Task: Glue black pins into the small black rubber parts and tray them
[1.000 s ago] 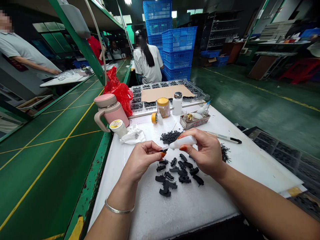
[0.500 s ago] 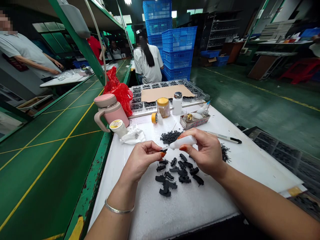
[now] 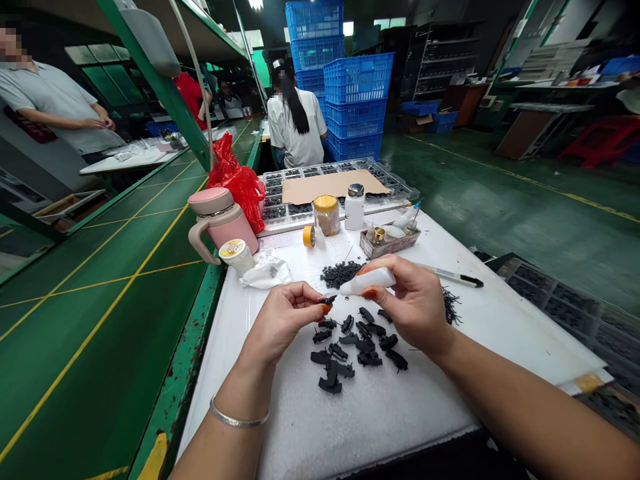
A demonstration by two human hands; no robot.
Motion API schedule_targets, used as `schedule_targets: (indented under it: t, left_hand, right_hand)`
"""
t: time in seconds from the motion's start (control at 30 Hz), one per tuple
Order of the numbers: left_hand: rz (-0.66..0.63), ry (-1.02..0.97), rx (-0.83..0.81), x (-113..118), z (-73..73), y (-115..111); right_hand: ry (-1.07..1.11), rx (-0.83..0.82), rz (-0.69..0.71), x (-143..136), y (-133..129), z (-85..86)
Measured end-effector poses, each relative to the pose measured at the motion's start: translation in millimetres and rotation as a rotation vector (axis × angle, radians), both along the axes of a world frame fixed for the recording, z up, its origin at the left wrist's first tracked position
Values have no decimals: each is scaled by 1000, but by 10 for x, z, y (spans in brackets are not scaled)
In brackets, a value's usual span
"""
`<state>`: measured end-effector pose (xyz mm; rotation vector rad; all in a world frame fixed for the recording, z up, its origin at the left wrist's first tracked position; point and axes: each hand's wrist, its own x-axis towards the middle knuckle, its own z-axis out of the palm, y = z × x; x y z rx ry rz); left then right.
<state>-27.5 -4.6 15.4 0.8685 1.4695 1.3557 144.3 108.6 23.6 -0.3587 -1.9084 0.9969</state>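
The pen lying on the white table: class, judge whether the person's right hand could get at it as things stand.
Probably yes, but not freely. The pen lies in the open just beyond the right hand, nothing between them. But that hand is gripping a white squeeze bottle, so it would likely have to put it down first.

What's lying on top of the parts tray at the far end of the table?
A brown cardboard sheet lies across the middle of the parts tray. Dark parts fill the uncovered compartments; whatever sits beneath the cardboard is hidden.
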Motion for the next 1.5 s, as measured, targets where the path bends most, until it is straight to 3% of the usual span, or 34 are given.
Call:
schedule_targets:
  t: [0.27, 0.43, 0.53, 0.63, 0.93, 1.13, 1.23, 1.5]
  left_hand:
    - [20, -125, -19, -13, -4, 1]
    - [65, -288, -15, 55, -1, 4]
    - [95, -311, 31, 109, -13, 15]
    - [123, -347, 68, 153, -14, 29]
    - [160, -448, 82, 249, -48, 52]
    - [174, -461, 106, 274, -80, 61]
    - [206, -445, 134, 297, -86, 63]
    - [194, -337, 221, 339, -84, 57]
  right_hand:
    - [190, -646, 190, -81, 118, -47]
    - [72, -893, 379, -139, 99, -98]
    - [-104, -858, 449, -156, 29, -140]
    - [-183, -729, 393, -164, -48, -155]
    - [-93, -301, 139, -173, -101, -163]
    - [-14, -102, 124, -170, -68, -182]
    - [6, -128, 129, -178, -89, -207]
    - [34, -475, 221, -197, -151, -228]
